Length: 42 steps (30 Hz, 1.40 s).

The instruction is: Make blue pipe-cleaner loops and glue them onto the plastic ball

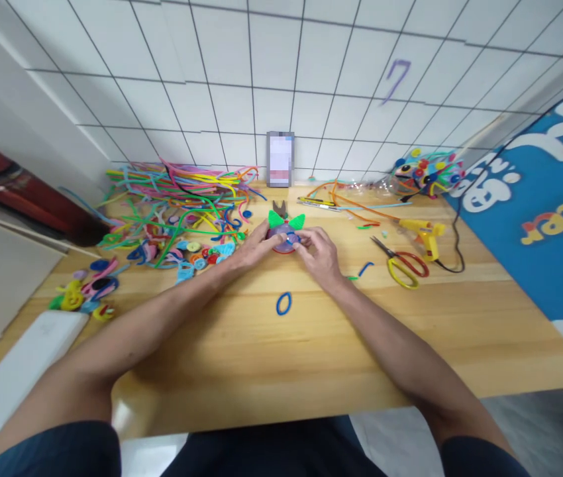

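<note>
A round purple craft piece with two green pointed ears (276,220) sits on the table between my hands, a reddish edge showing at its bottom. My left hand (257,246) is closed on its left side, thumb across its front. From the right, the fingers of my right hand (320,255) pinch a small blue loop against the front of the piece. It looks like bent pipe cleaner, partly hidden by my fingertips. Nearer to me, a separate blue pipe-cleaner ring (284,303) lies on the wood.
Pipe cleaners (182,189) and small craft parts (206,255) crowd the left. Scissors (401,265) and a yellow glue gun (423,235) with a black cord lie right. A phone (280,159) leans on the tiled wall. A white device (28,364) stands front left.
</note>
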Each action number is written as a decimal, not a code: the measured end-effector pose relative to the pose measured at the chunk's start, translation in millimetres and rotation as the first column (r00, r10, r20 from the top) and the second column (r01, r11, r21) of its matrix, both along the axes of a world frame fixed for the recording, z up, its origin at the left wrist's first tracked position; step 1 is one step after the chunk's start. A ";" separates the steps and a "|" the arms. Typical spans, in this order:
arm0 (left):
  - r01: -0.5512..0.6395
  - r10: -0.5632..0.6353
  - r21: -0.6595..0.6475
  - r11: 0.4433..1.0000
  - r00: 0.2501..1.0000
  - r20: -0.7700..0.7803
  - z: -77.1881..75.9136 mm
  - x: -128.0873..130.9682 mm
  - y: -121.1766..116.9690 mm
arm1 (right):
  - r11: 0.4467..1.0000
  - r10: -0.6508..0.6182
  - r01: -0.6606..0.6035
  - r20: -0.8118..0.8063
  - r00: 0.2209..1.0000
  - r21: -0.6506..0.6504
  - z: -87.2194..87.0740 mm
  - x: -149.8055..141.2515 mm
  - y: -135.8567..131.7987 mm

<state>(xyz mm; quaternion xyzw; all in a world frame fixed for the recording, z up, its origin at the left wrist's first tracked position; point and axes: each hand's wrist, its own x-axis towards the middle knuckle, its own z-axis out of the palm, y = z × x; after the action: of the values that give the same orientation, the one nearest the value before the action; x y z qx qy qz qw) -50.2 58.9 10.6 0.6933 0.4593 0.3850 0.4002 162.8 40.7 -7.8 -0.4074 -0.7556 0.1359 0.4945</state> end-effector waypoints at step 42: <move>-0.006 0.003 0.016 1.000 0.984 0.179 -9.8 0.5 -5.6 | 0.999 0.021 -0.022 0.049 0.999 0.033 2.5 -5.0 -8.7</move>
<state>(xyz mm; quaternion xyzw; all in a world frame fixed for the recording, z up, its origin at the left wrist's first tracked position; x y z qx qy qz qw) -49.6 53.3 0.8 0.6581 0.4199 0.4503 0.4335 157.7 32.1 -5.3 -0.3940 -0.7739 0.1185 0.4815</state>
